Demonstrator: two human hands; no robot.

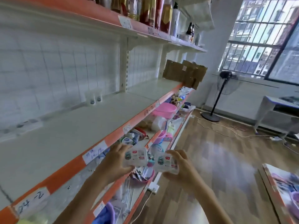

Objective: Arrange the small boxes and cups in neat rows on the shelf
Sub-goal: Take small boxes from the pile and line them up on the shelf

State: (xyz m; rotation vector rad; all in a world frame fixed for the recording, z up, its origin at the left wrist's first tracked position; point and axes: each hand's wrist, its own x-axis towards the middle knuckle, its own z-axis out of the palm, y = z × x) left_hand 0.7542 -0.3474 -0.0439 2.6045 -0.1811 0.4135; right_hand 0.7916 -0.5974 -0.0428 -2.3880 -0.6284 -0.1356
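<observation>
Clear, glossy plastic wrapping round two small boxes, one in each hand. Left hand [113, 160] gripping the left small box [135, 157] with fingers curled over its top edge and thumb under it; right hand [179, 167] gripping the right small box [166, 163] the same way. Both boxes rectangular, printed white with red and teal labels, hovering side by side in front of the shelf's orange edge, not touching the shelf.

Stretching away to the left and ahead, the middle shelf [80, 126]: a flat, pale, matte board, its front lip trimmed in orange strip [113, 136] with white handwritten paper tags stuck on. Standing near the back of that shelf, two small clear cups [95, 99] close together; lying further left along the back, blurred, a row of flat pale packs [21, 126]. Behind, a white wire-grid back panel. Resting at the far end of the shelf, a torn brown cardboard box [184, 73].

Lining the upper shelf, red and gold bottles [150, 12]. Crowding the lower shelves, mixed goods including a pink plastic basin [165, 109].

Covering the floor, wood-pattern planks [202, 151], with white cables trailing across. Standing by the barred window [262, 34], a black pedestal fan [224, 88].
</observation>
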